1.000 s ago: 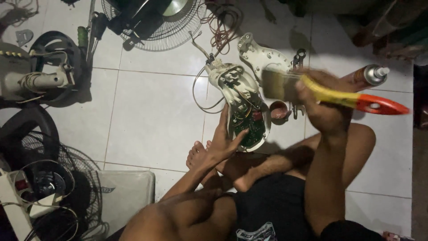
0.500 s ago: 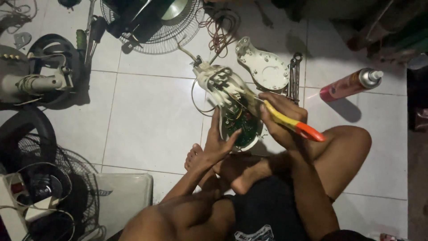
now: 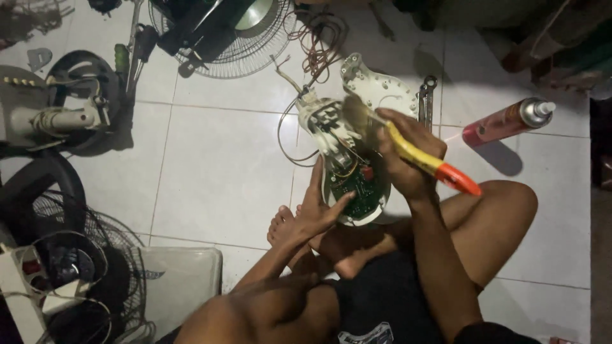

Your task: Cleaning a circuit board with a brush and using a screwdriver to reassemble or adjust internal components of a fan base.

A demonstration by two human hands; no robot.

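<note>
I sit on a tiled floor with an opened white fan base [image 3: 344, 159] in front of me; a green circuit board [image 3: 358, 186] and coloured wires show inside it. My left hand [image 3: 315, 210] steadies the housing's near left edge, fingers spread against it. My right hand [image 3: 405, 159] grips a paintbrush [image 3: 414, 153] with a yellow handle and orange-red tip. Its blurred bristles rest on the upper part of the open housing.
A white cover plate [image 3: 379, 89] and a spanner [image 3: 426, 102] lie behind the housing. A pink spray can [image 3: 507, 121] lies at the right. A fan grille [image 3: 229, 38], a fan motor [image 3: 57, 118], dark fan guards [image 3: 70, 255] and a white plastic stool [image 3: 178, 280] fill the left.
My right hand has swung the brush down from the right onto the housing and now sweeps its upper part. The left hand stays on the housing's edge.
</note>
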